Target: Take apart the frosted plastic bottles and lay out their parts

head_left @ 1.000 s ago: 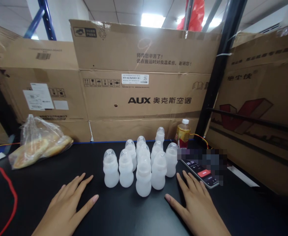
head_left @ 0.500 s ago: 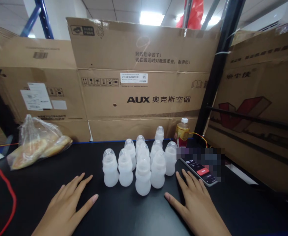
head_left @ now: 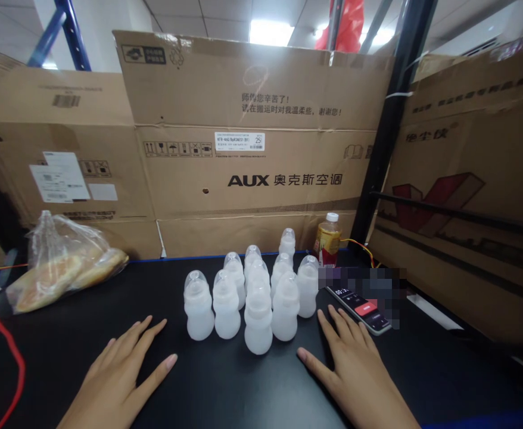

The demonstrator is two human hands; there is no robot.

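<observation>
Several small white plastic bottles (head_left: 258,322) with clear dome caps stand upright in a cluster on the black table (head_left: 226,387). My left hand (head_left: 118,375) lies flat on the table, fingers spread, to the left of and in front of the cluster, holding nothing. My right hand (head_left: 355,372) rests flat to the right of the cluster, fingers stretched out. Its fingertips lie close to a phone (head_left: 357,310) showing a timer screen.
A clear bag with bread (head_left: 60,265) sits at the far left. A drink bottle with a white cap (head_left: 327,241) stands behind the cluster. Large cardboard boxes (head_left: 261,155) wall the table's back and right. A red cable (head_left: 6,351) curves along the left; a black rack post (head_left: 389,125) rises at the right.
Both hands keep their flat pose on the table. The view has shifted slightly to the right, and nothing on the table has moved.
</observation>
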